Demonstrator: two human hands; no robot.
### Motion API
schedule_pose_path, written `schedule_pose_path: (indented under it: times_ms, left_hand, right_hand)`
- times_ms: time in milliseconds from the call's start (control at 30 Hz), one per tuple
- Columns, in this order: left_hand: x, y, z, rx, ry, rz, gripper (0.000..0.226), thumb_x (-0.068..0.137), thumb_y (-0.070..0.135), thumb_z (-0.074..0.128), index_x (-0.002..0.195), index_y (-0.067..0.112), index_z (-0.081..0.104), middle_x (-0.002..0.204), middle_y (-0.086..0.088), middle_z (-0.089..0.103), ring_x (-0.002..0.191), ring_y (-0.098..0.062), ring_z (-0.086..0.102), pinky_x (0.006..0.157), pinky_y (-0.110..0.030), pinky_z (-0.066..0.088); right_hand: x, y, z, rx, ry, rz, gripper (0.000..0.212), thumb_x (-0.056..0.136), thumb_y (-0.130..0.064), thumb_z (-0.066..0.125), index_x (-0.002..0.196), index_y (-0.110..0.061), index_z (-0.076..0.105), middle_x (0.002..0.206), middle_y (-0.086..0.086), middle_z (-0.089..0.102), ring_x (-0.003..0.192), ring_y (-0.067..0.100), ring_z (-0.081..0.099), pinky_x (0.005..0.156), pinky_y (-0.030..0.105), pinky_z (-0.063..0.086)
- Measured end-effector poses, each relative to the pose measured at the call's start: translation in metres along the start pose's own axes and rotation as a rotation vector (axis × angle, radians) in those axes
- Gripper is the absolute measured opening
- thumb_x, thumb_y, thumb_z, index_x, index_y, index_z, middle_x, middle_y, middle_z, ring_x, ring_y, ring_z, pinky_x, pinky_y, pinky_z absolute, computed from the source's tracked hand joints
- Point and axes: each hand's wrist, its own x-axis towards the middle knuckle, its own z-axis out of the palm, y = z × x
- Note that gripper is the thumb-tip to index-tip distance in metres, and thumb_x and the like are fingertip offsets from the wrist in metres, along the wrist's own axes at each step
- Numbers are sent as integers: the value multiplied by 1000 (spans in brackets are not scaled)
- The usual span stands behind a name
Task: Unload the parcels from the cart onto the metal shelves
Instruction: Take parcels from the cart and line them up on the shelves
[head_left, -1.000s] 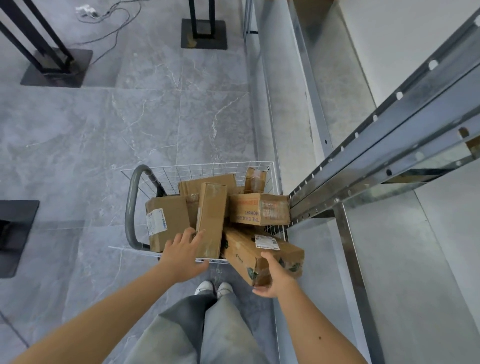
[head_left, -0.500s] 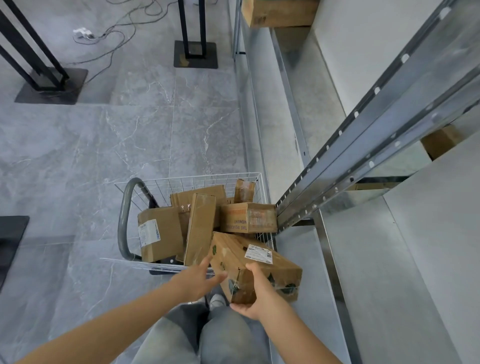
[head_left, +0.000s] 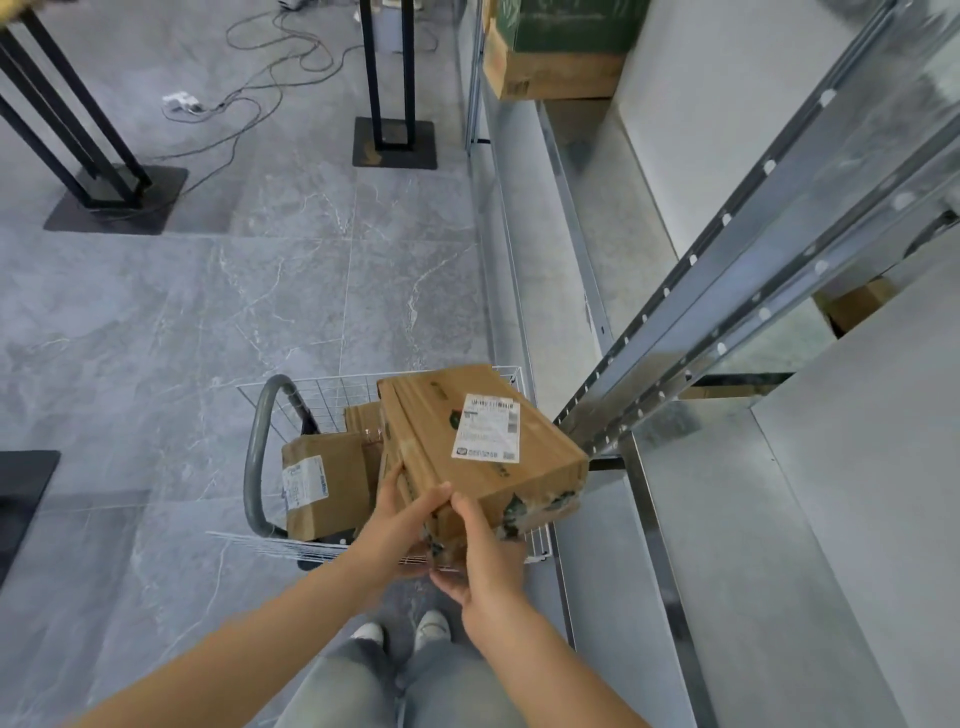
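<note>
A long brown cardboard parcel (head_left: 462, 431) with a white label is lifted above the wire cart (head_left: 270, 452). My left hand (head_left: 402, 525) grips its near left corner and my right hand (head_left: 485, 551) holds its near end from below. Inside the cart a smaller labelled parcel (head_left: 324, 483) stands at the left, and other boxes are mostly hidden behind the raised one. The metal shelves (head_left: 753, 519) run along the right, their bare grey shelf boards just right of the cart.
A slotted steel upright (head_left: 727, 291) slants across the right side above the shelf. A large box (head_left: 550, 67) sits on a far shelf at the top. Black stand bases (head_left: 395, 140) and loose cables (head_left: 249, 98) lie on the grey tiled floor ahead.
Both hands closed on the long parcel and raised it out of the cart, up and toward me. The left hand left the upright box it rested on.
</note>
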Motion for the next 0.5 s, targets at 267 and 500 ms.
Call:
schedule_pose_path:
  times_ms: [267, 500]
  left_hand:
    - [5, 42, -35, -10, -49, 261, 88, 71, 29, 78, 137, 53, 25, 108, -9, 68, 96, -30, 68, 83, -53, 54]
    - [7, 96, -86, 192, -140, 448, 75, 91, 16, 57, 135, 62, 17, 111, -5, 62, 89, -18, 67, 70, -32, 58]
  right_hand:
    - [-14, -17, 29, -202, -137, -225, 65, 76, -42, 75, 127, -23, 39, 113, -3, 62, 101, 20, 65, 88, 46, 55]
    - [-20, -50, 22, -281, 30, -674, 118, 52, -74, 74, 144, -53, 3, 155, -1, 30, 138, 22, 37, 112, 50, 33]
